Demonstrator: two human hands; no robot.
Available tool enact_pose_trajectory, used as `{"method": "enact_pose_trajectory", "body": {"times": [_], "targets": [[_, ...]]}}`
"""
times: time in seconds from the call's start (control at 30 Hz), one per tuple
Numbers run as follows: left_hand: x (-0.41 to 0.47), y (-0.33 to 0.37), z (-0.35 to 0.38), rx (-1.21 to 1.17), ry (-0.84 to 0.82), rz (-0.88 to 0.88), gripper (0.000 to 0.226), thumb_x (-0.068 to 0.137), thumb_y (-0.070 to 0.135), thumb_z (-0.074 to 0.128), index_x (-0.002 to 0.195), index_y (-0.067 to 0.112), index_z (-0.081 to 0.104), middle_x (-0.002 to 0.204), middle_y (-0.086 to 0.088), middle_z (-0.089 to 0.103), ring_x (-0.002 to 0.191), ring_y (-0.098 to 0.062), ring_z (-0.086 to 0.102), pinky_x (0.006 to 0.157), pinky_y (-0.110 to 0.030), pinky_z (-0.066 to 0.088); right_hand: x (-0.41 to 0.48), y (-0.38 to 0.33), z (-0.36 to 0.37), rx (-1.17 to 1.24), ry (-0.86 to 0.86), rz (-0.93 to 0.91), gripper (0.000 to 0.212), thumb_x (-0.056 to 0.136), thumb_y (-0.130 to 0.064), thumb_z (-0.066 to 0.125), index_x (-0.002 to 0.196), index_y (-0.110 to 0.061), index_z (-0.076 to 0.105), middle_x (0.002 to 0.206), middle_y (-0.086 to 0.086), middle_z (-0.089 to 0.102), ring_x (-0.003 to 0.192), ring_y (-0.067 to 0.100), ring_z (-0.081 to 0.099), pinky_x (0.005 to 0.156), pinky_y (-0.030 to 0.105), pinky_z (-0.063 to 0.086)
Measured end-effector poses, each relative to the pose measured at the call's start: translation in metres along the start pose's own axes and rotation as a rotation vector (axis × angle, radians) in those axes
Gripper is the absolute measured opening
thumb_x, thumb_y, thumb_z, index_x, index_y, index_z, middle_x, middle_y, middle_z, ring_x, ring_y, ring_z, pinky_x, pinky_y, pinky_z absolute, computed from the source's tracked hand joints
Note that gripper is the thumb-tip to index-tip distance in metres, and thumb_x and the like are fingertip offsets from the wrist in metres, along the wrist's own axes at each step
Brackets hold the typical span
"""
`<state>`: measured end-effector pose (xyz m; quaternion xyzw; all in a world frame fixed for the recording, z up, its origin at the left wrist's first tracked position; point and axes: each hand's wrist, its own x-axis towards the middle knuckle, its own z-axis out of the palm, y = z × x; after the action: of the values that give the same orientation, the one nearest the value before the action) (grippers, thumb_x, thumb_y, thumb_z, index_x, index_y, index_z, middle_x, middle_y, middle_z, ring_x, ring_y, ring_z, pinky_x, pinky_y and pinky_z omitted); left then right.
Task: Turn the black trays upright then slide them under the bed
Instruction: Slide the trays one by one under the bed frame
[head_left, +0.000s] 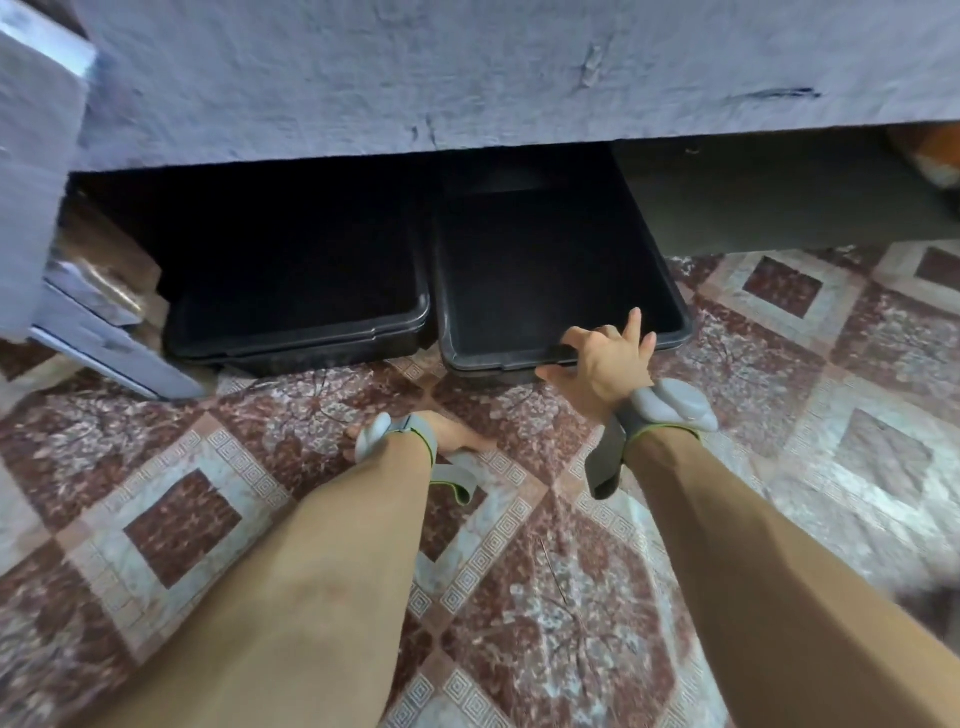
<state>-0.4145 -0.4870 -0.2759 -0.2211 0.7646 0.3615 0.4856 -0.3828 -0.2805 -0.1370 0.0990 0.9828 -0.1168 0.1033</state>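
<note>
Two black trays stand upright side by side on the tiled floor, their far ends under the bed (467, 78). The left tray (296, 338) looks like two stacked trays and sits mostly in shadow. The right tray (561, 291) pokes out further. My right hand (602, 364) grips the right tray's near rim, thumb under the edge, fingers over it. My left hand (447, 434) rests flat on the floor in front of the trays, partly hidden behind my wrist band, holding nothing.
A grey-blue bedspread hangs over the bed's side. A grey panel (104, 338) and a shiny object lie at the left by the bed's corner. An orange thing (930, 156) shows at the far right under the bed. Patterned red and white tiles (857, 415) cover the floor.
</note>
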Motion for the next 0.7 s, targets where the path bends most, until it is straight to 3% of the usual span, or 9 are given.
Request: {"method": "enact_pose_trajectory", "body": {"times": [0.17,0.2,0.3,0.33,0.43,0.57,0.63,0.7], "targets": [[0.006,0.010,-0.005,0.144,-0.057,-0.066,0.124,0.001,0.072,0.086,0.110,0.015,0.072,0.109,-0.005,0.074,0.105,-0.024,0.068,0.104,-0.037,0.047,0.028,-0.012,-0.005,0.015,0.015,-0.017,0.050,0.086,-0.055,0.059,0.130,-0.030,0.055,0.139,0.017,0.049,0.147,0.043,-0.001,0.116,0.058,0.004],[-0.007,0.013,-0.004,0.174,-0.073,-0.082,0.118,0.011,0.075,0.086,0.112,0.014,0.072,0.112,-0.004,0.073,0.107,-0.023,0.066,0.106,-0.036,0.045,0.033,-0.013,-0.006,0.023,0.017,-0.018,0.048,0.087,-0.054,0.060,0.129,-0.030,0.056,0.139,0.017,0.048,0.147,0.043,-0.002,0.116,0.058,0.003],[-0.037,0.019,0.002,0.264,-0.098,-0.091,0.080,0.068,0.067,0.075,0.126,0.014,0.063,0.131,-0.006,0.061,0.121,-0.024,0.057,0.108,-0.034,0.040,0.042,-0.012,-0.006,0.030,0.025,-0.023,0.049,0.086,-0.055,0.060,0.129,-0.031,0.056,0.139,0.017,0.048,0.147,0.043,-0.003,0.117,0.058,0.002],[-0.037,0.019,0.002,0.292,-0.105,-0.086,0.080,0.074,0.067,0.069,0.134,0.016,0.058,0.138,-0.006,0.056,0.126,-0.025,0.052,0.109,-0.034,0.038,0.045,-0.012,-0.007,0.025,0.024,-0.027,0.050,0.086,-0.055,0.059,0.130,-0.031,0.055,0.140,0.017,0.048,0.147,0.043,-0.003,0.117,0.058,0.002],[-0.035,0.021,0.005,0.357,-0.134,-0.087,0.110,0.052,0.080,0.070,0.142,0.020,0.051,0.152,-0.004,0.041,0.138,-0.027,0.040,0.114,-0.039,0.033,0.053,-0.013,-0.008,0.032,0.033,-0.043,0.052,0.087,-0.055,0.058,0.133,-0.030,0.053,0.141,0.017,0.047,0.147,0.043,-0.004,0.117,0.058,0.002],[-0.027,0.022,0.004,0.386,-0.135,-0.041,0.084,0.076,0.074,0.061,0.143,0.024,0.050,0.152,-0.003,0.039,0.138,-0.026,0.039,0.113,-0.036,0.034,0.062,-0.016,-0.006,0.048,0.068,-0.043,0.051,0.087,-0.055,0.059,0.132,-0.031,0.054,0.143,0.016,0.045,0.148,0.040,-0.004,0.118,0.056,0.000],[-0.030,0.022,0.002,0.414,-0.177,-0.037,0.093,0.068,0.079,0.061,0.144,0.028,0.049,0.156,0.001,0.034,0.140,-0.025,0.037,0.108,-0.035,0.034,0.064,-0.017,-0.006,0.039,0.072,-0.042,0.050,0.086,-0.056,0.058,0.131,-0.032,0.054,0.144,0.015,0.044,0.148,0.040,-0.003,0.118,0.056,0.000],[-0.037,0.024,0.003,0.422,-0.158,-0.031,0.083,0.079,0.072,0.058,0.145,0.022,0.048,0.155,0.000,0.035,0.141,-0.026,0.037,0.107,-0.035,0.034,0.066,-0.016,-0.006,0.027,0.069,-0.046,0.051,0.086,-0.056,0.059,0.131,-0.033,0.054,0.144,0.016,0.044,0.148,0.040,-0.002,0.118,0.057,0.001]]}}
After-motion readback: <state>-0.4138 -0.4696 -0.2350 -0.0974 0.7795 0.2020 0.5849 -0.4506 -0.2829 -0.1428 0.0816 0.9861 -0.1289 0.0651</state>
